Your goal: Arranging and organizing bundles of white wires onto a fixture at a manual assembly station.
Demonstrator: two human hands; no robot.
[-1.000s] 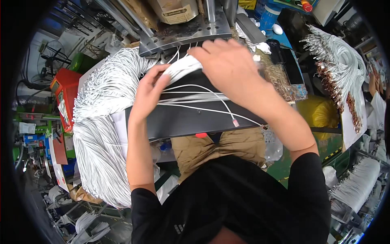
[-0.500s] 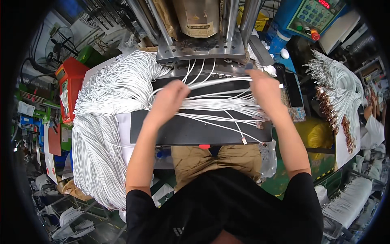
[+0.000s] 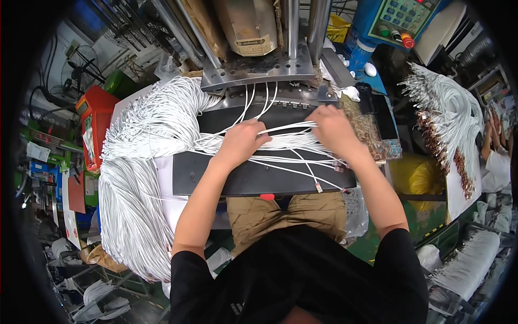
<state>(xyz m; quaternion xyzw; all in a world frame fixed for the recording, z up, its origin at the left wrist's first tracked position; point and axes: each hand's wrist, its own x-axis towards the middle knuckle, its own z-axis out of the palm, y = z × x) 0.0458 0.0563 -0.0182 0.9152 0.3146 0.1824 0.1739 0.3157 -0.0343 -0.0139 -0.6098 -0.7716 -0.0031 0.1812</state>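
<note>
White cables (image 3: 288, 128) run in a thin strand between my hands, just above the black work board. My left hand (image 3: 243, 141) is closed round their left part, fingers curled down. Closed at their right part is my right hand (image 3: 335, 131), whose fingertips are partly hidden behind its back. Beneath the hands more white cables (image 3: 291, 144) lie across the black board (image 3: 226, 182). Small plugs end them at the right, one plug (image 3: 318, 187) lying apart near the front edge. A few cables reach back under the metal press plate (image 3: 259, 74).
A big heap of white cables (image 3: 148, 124) hangs over the left side. Behind stands the press with steel columns; a blue control box (image 3: 402, 21) is at back right. More cable bundles (image 3: 445, 102) lie at far right, near a yellow bag (image 3: 415, 175). A red machine (image 3: 94, 121) stands left.
Both hands have come nearer to me and closer together, bringing the strand of cables down over the others. The whole view has shifted slightly.
</note>
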